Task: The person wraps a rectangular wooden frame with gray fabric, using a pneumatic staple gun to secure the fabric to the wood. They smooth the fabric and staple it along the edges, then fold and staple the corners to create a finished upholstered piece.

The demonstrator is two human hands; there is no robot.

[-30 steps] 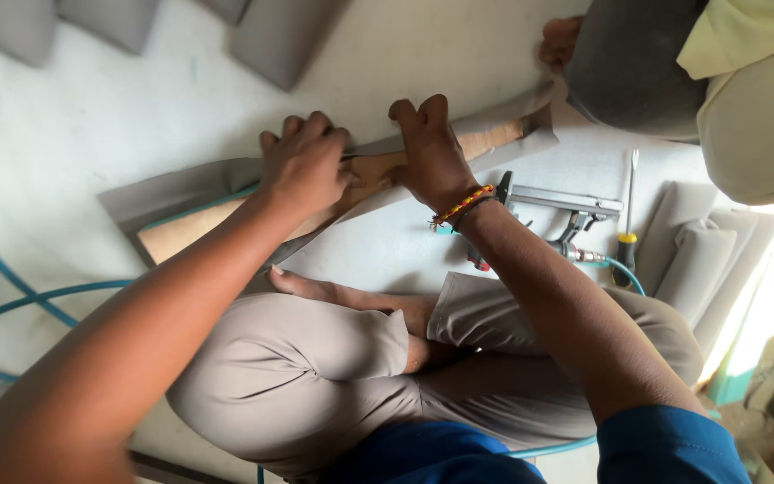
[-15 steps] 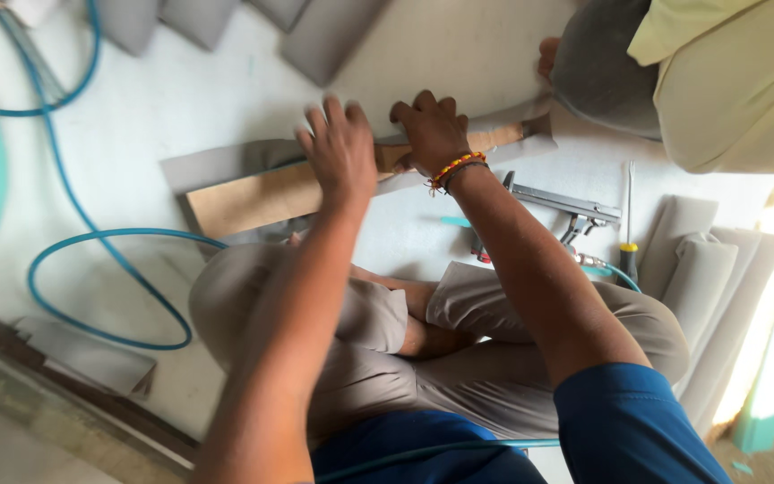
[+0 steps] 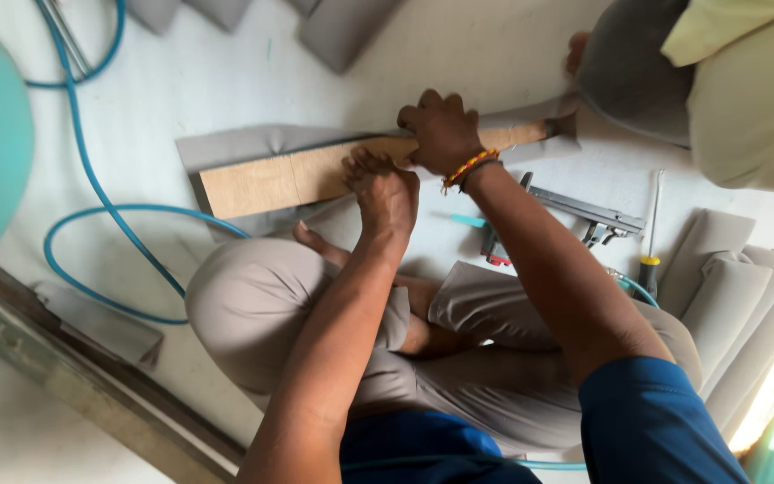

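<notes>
I sit cross-legged on a pale floor. A long wooden board (image 3: 270,181) lies in front of my knees on a strip of grey fabric (image 3: 244,143) that wraps part of it. My left hand (image 3: 385,190) presses on the board's near edge with the fingers curled down on it. My right hand (image 3: 441,130), with a beaded band on the wrist, grips the board and fabric just beyond. Another person (image 3: 709,81) crouches at the board's far right end.
A blue air hose (image 3: 100,202) loops over the floor at left. A metal staple gun (image 3: 584,215) and a screwdriver (image 3: 649,242) lie to the right of my right forearm. Grey padded pieces (image 3: 727,287) are stacked at right, more at the top (image 3: 342,31). A wooden frame edge (image 3: 73,376) runs lower left.
My left hand slid right along the board until it sits close under my right hand. The view shifted, showing more of the hose and floor at left.
</notes>
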